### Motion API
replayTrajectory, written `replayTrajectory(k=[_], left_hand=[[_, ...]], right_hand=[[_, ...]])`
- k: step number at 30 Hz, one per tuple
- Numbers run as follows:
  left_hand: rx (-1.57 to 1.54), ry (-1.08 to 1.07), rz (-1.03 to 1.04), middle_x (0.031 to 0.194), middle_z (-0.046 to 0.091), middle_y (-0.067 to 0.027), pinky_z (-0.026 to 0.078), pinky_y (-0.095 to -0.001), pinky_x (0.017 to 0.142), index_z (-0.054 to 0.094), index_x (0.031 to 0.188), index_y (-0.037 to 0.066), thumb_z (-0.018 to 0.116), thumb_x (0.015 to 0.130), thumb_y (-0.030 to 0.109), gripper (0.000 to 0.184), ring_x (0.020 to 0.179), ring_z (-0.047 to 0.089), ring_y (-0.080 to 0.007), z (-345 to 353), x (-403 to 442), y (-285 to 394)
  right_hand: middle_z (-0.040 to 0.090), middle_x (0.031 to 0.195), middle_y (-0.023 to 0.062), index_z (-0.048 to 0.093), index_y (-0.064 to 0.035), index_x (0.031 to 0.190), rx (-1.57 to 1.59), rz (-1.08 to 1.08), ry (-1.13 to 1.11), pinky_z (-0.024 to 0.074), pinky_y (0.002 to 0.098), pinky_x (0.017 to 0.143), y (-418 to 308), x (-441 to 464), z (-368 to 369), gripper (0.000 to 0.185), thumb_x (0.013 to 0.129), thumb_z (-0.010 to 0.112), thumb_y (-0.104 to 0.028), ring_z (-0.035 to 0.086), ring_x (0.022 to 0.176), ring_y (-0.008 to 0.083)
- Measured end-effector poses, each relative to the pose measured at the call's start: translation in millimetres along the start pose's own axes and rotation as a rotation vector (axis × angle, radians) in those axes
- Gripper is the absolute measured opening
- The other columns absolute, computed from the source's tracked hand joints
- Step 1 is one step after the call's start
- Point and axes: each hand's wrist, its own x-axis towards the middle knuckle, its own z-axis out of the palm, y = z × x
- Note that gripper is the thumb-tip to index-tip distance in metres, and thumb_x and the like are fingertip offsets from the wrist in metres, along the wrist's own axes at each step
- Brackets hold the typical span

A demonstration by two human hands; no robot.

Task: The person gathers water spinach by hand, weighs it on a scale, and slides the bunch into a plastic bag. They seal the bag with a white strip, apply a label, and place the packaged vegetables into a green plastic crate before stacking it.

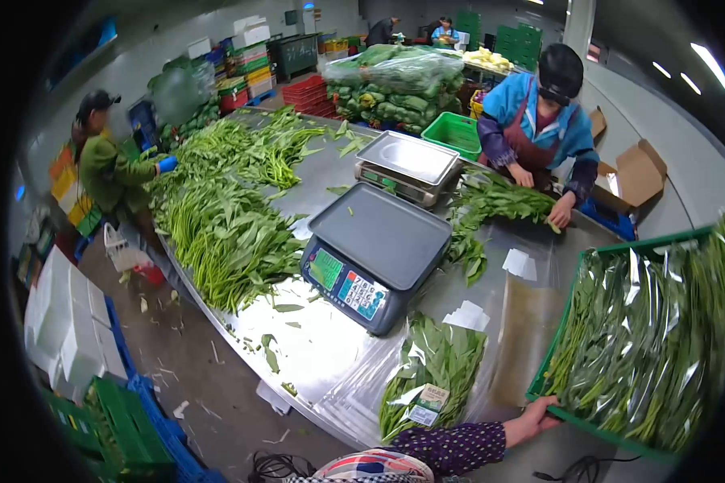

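Note:
At the bottom right, my right hand, in a dark dotted sleeve, grips the near corner of a green crate. Thumb and fingers close round its rim. Inside the crate lie several clear bags of long-stemmed leafy greens. The crate is tilted, and its right side is cut off. To the left of this hand, a labelled clear bag of greens lies on the metal table. My left hand does not show.
A dark digital scale stands mid-table, with a second scale behind it. Loose greens cover the left side. Across the table, a co-worker handles greens. Another person stands at left. Foam boxes and green crates sit lower left.

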Motion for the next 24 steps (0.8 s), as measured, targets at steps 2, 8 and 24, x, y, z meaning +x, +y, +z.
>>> replayTrajectory(k=[2,8,24], left_hand=[[0.106,-0.042,0.006,0.073,0.061,-0.0084,0.055,-0.0303,0.054,0.058,0.084,0.003,0.063,0.075,0.016,0.016,0.06,0.062,-0.0193,-10,-34,19],[0.593,0.204,0.2,0.066,0.058,-0.0079,0.051,-0.0272,0.043,0.058,0.072,0.002,0.062,0.072,0.013,0.012,0.048,0.058,-0.0179,-5,-176,71],[1.863,-0.218,-0.288,0.075,0.064,-0.0077,0.052,-0.0312,0.05,0.064,0.09,-0.001,0.063,0.077,0.028,0.032,0.065,0.063,-0.0185,85,-224,-85]], right_hand=[[0.065,0.099,0.0195,0.059,0.0042,0.112,0.089,0.082,-0.022,0.046,0.037,0.082,-9,-78,9,0.035,0.089,0.058,-0.022,0.061,0.09,0.029],[0.064,0.096,0.018,0.058,0.0024,0.111,0.323,0.486,-0.132,0.0457,0.0368,0.078,-32,-296,77,0.034,0.09,0.057,-0.025,0.06,0.086,0.0279],[0.061,0.089,0.0137,0.058,-0.0024,0.107,0.664,1.541,0.618,0.0447,0.0362,0.065,-93,-643,121,0.034,0.09,0.055,-0.032,0.058,0.075,0.0251]])
